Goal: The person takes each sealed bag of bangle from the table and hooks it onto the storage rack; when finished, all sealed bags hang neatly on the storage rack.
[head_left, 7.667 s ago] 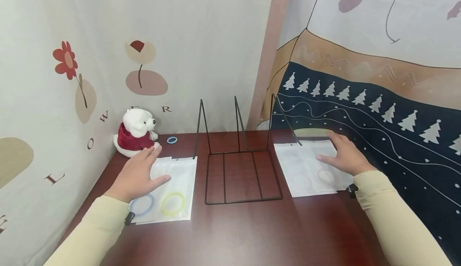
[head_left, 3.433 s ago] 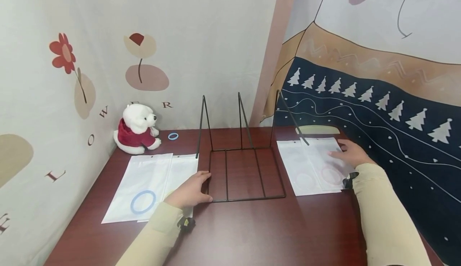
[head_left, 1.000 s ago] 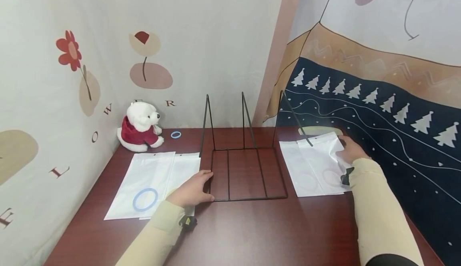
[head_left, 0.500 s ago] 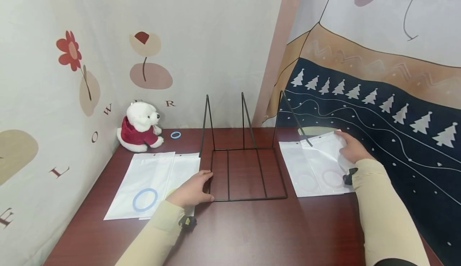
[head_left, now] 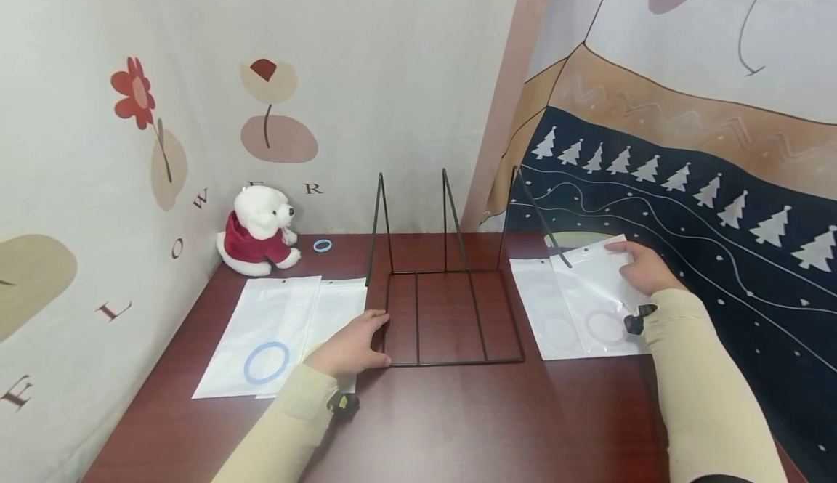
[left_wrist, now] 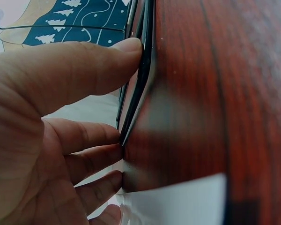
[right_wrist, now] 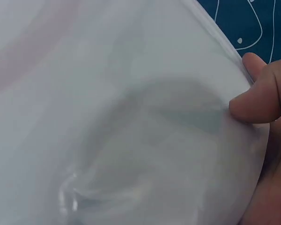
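R hand [head_left: 644, 269]: clamped on bag [head_left: 598, 287] by its right edge nr top corner; thumb is laid on upper face, fingers are tucked beneath (R wrist view).
Bag: located right of rack [head_left: 417, 316], partly over 2nd bag [head_left: 531, 301]. Best raised slowly by that edge, w/ pinch kept firm, as film looks thin & slick; care needed so 2nd bag isn't dragged along.
L hand [head_left: 349, 343]: thumb & fingers are spread apart, tips set against rack's left base wire, not wrapped round it. Light, steady pressure should be enough.
Rack: sloped right wire is seen crossing bag's top edge; whether it's touched can't be told. Snagging there should be avoided.
Bag vs 3.4 s ago: top edge is now tilted up at right, no longer lying level; corner is now pinched.
Bag vs 1.0 s ago: crumpling by fingers is largely smoothed out.
L hand vs 7.7 s ago: placed at rack now, not held over L bags [head_left: 261, 309].
Bear [head_left: 261, 229]: left unmoved.
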Demonstrator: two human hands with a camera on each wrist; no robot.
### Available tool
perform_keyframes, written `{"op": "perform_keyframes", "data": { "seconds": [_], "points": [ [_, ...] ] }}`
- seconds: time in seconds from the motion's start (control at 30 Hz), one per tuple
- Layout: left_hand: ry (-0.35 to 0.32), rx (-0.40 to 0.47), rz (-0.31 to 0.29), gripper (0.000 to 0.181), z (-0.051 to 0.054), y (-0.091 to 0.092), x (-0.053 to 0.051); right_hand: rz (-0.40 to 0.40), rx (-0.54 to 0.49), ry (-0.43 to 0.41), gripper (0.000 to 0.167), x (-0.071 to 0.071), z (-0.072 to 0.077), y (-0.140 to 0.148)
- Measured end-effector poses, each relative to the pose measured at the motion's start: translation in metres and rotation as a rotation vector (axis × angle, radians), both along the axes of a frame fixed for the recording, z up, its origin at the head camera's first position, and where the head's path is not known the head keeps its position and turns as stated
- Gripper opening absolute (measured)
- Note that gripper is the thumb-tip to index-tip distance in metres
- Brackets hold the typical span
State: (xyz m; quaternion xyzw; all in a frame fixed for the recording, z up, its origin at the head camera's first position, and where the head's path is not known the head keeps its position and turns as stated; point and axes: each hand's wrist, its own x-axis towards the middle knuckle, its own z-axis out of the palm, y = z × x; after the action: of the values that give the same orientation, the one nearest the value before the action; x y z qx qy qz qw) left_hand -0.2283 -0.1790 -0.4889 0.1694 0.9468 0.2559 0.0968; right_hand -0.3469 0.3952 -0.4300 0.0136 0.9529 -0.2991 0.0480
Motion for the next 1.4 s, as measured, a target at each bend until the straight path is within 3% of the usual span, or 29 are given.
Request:
{"op": "perform_keyframes", "data": {
  "seconds": [0.17, 0.4, 0.8, 1.17, 1.4],
  "points": [
    [-0.010, 0.007, 0.001, 0.087, 0.000, 0.001, 0.000, -0.028, -0.042, 0.083, 0.046, 0.000, -0.001, 0.001],
    [-0.010, 0.013, -0.002, 0.087, -0.001, 0.001, 0.000, -0.055, -0.061, 0.178, 0.040, -0.001, 0.002, -0.001],
    [-0.002, 0.015, 0.001, 0.086, -0.001, -0.001, 0.000, -0.023, -0.102, 0.178, 0.041, 0.012, 0.029, -0.015],
    [-0.003, 0.013, 0.008, 0.087, -0.001, 0.000, -0.001, -0.012, -0.125, 0.121, 0.048, 0.032, 0.056, -0.026],
    [-0.006, 0.017, 0.016, 0.087, 0.000, -0.001, 0.000, 0.012, -0.062, 0.169, 0.046, 0.046, 0.067, -0.030]
  ]
}}
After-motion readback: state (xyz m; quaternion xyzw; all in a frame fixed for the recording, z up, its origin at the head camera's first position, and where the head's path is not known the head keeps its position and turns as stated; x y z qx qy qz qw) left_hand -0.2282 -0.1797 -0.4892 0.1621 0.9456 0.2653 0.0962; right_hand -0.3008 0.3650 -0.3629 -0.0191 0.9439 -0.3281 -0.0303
